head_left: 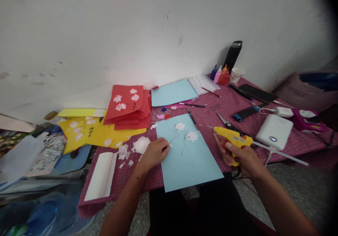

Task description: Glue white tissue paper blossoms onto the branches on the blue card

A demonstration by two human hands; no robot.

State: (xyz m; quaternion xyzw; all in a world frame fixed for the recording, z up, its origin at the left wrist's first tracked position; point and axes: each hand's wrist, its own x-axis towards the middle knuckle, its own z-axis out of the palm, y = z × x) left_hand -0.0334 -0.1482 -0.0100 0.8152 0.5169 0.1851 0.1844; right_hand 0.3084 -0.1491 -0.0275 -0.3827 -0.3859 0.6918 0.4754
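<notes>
Head view: the right hand [244,158] has its grip closed round the handle of a yellow glue gun [235,136], held above the right side of the bench [224,104], nozzle pointing left towards a blue sheet [198,167]; a long pale glue stick [285,154] juts from the gun's back end; the left hand [156,152] rests at the blue sheet's left edge, fingers curled, and I cannot tell whether its grip holds anything; the blue sheet lies flat between the hands, bearing thin drawn lines [182,148] and two white flowers [191,136] near its top; a dark pencil [192,118] lies along its upper right edge.

Left of the sheet, paper scraps [123,151] lie near the left hand; beyond them sits a folded white paper [99,178]; farther back are red cards [124,114], the top one decorated with pale flowers, overlapping yellow sheets [104,132]; open scissors [228,124] lie behind the glue gun, with a white box [274,130] to its right; at the back stand paint bottles [221,75], a paper cup [237,74] and a black flask [232,58].
</notes>
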